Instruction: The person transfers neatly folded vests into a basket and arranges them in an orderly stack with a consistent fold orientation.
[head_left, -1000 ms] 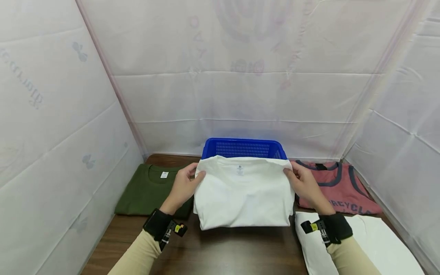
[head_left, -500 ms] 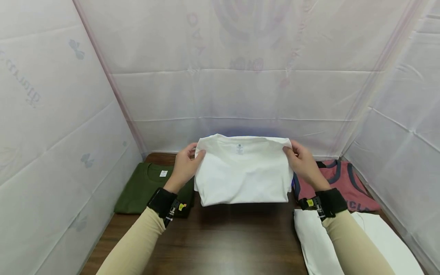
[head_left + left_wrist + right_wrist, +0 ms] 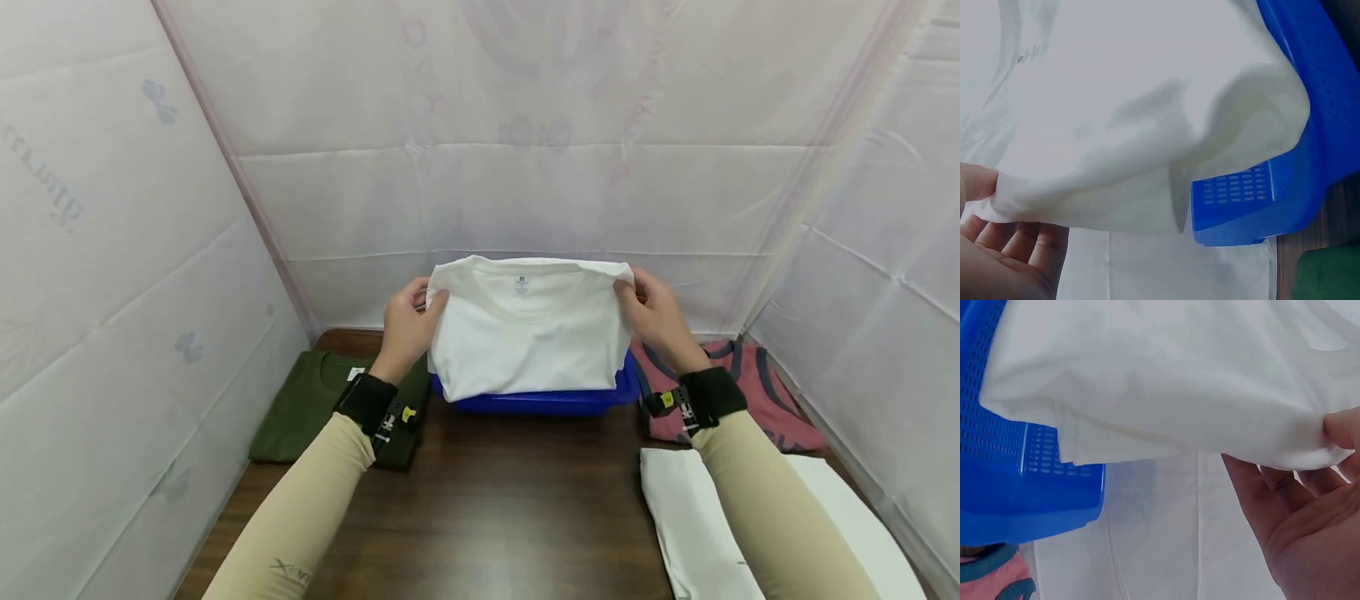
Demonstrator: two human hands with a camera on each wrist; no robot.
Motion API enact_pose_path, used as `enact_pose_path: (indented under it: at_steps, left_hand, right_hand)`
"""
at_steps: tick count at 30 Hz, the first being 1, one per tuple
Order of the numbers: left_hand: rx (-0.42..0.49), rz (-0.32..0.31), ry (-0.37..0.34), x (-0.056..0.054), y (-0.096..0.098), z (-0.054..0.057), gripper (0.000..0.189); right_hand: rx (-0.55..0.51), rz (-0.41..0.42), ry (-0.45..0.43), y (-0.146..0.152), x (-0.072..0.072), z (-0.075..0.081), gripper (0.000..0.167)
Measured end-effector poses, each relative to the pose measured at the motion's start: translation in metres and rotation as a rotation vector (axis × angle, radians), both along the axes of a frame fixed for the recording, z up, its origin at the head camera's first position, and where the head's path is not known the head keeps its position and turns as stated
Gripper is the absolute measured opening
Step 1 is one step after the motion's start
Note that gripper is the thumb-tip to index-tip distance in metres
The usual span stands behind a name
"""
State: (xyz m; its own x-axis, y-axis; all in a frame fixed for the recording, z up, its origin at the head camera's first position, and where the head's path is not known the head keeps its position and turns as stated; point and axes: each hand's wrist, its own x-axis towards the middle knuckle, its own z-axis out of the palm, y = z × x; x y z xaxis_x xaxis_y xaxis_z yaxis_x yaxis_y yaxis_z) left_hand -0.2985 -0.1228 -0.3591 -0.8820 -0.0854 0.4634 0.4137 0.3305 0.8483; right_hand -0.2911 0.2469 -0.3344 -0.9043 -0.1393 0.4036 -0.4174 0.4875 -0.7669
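A folded white T-shirt (image 3: pixel 528 333) hangs between both hands above a blue plastic basket (image 3: pixel 540 404), its neckline and printed label facing me. My left hand (image 3: pixel 411 325) pinches its upper left corner, thumb in front and fingers behind. At the upper right corner, my right hand (image 3: pixel 658 317) pinches the cloth the same way. In the left wrist view the shirt's lower edge overlaps the basket (image 3: pixel 1304 206); in the right wrist view the shirt (image 3: pixel 1147 406) droops over the perforated basket wall (image 3: pixel 1035 500). Most of the basket's inside is hidden behind the shirt.
A folded green T-shirt (image 3: pixel 300 417) lies left of the basket on the brown wooden table (image 3: pixel 480 508). To the right is a folded red top with dark trim (image 3: pixel 757 392), and nearer me a folded white garment (image 3: pixel 682 525). White sheets (image 3: pixel 510 200) enclose the back and sides.
Both hands have carried the white T-shirt forward and up in the head view, from in front of the basket to over it. The basket's front edge now shows below the shirt.
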Motion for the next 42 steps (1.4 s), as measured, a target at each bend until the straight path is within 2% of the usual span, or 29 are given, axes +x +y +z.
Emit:
enact_pose_path:
  at_steps: [5,17,23,27,35,38,42]
  left_hand:
    - [-0.035,0.031,0.018,-0.008,0.002,0.004,0.028]
    - [-0.121,0.088,0.02,-0.031,0.008,0.003,0.025]
    - [-0.091,0.081,-0.054,-0.04,0.016,-0.004,0.024]
    - [-0.116,0.084,-0.098,-0.043,0.018,-0.01,0.025]
    - [-0.177,0.103,-0.13,-0.044,0.013,-0.023,0.026]
    - [-0.201,0.081,-0.117,-0.042,0.012,-0.028,0.031]
    - [-0.219,0.042,-0.082,-0.04,0.012,-0.032,0.024]
  right_hand:
    - [0.029,-0.032,0.028,-0.001,-0.009,0.001,0.038]
    - [0.124,-0.128,0.01,0.0,-0.024,-0.001,0.037]
    - [0.155,-0.155,-0.002,0.001,-0.024,-0.007,0.033]
    - [0.176,-0.159,-0.026,0.0,-0.024,-0.013,0.034]
    - [0.241,-0.141,-0.012,-0.006,-0.029,-0.022,0.031]
    - [0.263,-0.141,-0.033,-0.008,-0.031,-0.028,0.029]
    - [0.231,-0.144,-0.091,-0.007,-0.033,-0.038,0.026]
